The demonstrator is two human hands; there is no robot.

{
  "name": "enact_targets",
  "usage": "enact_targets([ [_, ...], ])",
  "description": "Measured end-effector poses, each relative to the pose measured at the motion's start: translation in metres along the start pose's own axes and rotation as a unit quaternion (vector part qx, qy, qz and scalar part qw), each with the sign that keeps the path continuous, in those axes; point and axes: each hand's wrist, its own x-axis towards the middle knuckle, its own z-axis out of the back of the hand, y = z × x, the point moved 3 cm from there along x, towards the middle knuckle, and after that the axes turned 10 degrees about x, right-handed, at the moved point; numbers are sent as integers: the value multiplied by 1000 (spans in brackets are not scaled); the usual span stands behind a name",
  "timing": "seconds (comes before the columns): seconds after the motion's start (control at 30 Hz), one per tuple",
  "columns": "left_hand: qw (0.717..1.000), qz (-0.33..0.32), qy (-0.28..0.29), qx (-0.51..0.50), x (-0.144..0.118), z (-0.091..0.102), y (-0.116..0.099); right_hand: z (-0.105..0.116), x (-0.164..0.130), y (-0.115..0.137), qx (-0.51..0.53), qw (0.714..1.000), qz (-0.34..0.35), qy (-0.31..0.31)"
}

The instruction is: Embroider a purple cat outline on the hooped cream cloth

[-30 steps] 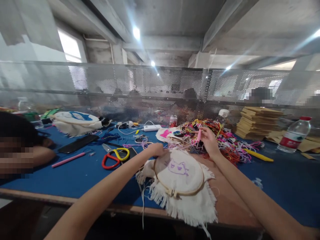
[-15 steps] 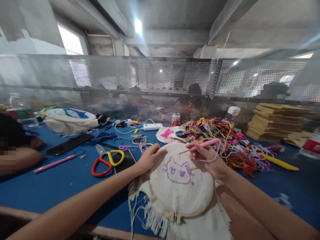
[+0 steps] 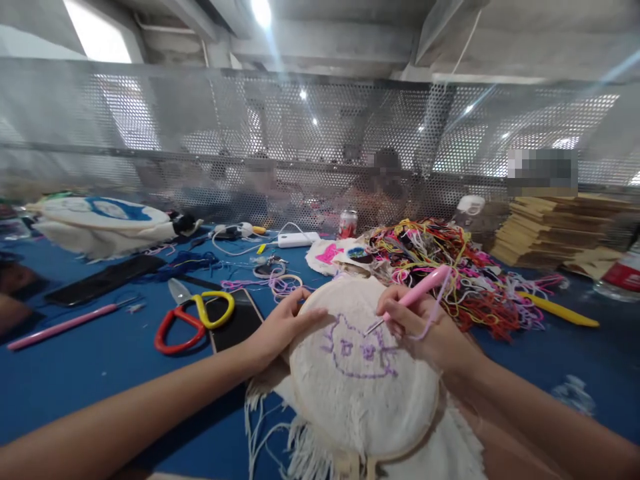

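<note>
I see the blue table (image 3: 100,373) running the whole width of my view, with a perforated metal screen (image 3: 250,147) standing along its far edge and a stack of cardboard (image 3: 555,230) at the far right. A heap of coloured threads (image 3: 450,267) lies behind the work.

The hoop (image 3: 360,373) sits just in front of me, tilted up toward my face, white fringed cloth stretched across it with a purple cat outline (image 3: 357,347) stitched near the upper middle.

My left hand (image 3: 280,327) comes in from the lower left and clasps the hoop's upper-left rim, thumb lying over the cloth, fingers hidden behind the frame. My right hand (image 3: 420,327) comes in from the lower right, wrist resting over the hoop's right side, fingers pinched shut around a pink punch needle (image 3: 417,293).

The needle's long axis runs from upper right down to lower left: handle rising past my knuckles toward the thread heap, metal tip pointing at the outline's upper right, at or just off the cloth; I cannot tell whether it touches. The outline lies just left of and below my right grip, so the right hand is far nearer the stitching.

Red-and-yellow scissors (image 3: 193,317) lie left of the hoop, beside a dark phone (image 3: 235,327).
</note>
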Motion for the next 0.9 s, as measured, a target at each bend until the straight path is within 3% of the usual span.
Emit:
enact_targets([
  [0.27, 998, 1, -59, -17, 8, 19, 1, -19, 11, 8, -31, 999, -9, 35],
  [0.43, 997, 16, -30, -62, 8, 20, 3, -21, 1, -1, -60, 997, -31, 25],
  [0.6, 998, -12, -5, -60, 2, 18, -4, -16, -2, -18, -26, 999, -46, -4],
  [0.77, 997, -58, 40, -28, -6, 14, -19, -13, -2, -15, 47, 996, -71, -35],
  [0.9, 996, -65, 63, -8, -7, 11, -21, -8, 0, -10, 77, 996, -43, -11],
])
